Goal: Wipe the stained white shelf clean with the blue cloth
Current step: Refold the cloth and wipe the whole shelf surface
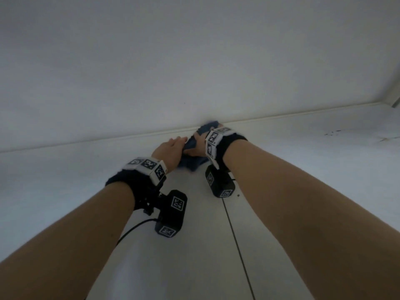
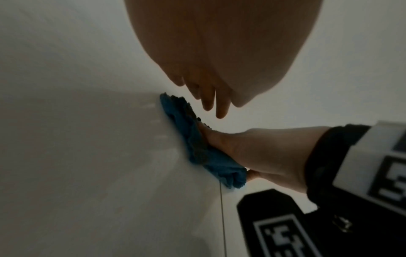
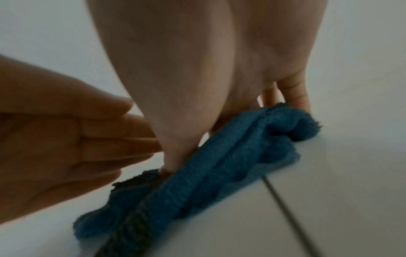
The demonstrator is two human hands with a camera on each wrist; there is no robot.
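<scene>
The blue cloth (image 1: 192, 164) lies bunched on the white shelf (image 1: 303, 161), close to the back wall. My right hand (image 1: 200, 141) lies on top of it and presses it down, fingers stretched toward the wall. In the right wrist view the thumb digs into the cloth (image 3: 219, 165) while the fingertips (image 3: 296, 93) reach its far end. My left hand (image 1: 171, 148) hovers just left of the cloth with straight, closed fingers and holds nothing. The left wrist view shows those fingers (image 2: 211, 99) above the cloth (image 2: 193, 144) and the right hand (image 2: 252, 149).
Dark specks and smears (image 1: 331, 133) mark the shelf at the far right, near the side wall (image 1: 396, 98). A thin dark seam (image 1: 238, 245) runs across the shelf from under the cloth toward me. The white back wall (image 1: 194, 61) rises right behind the cloth.
</scene>
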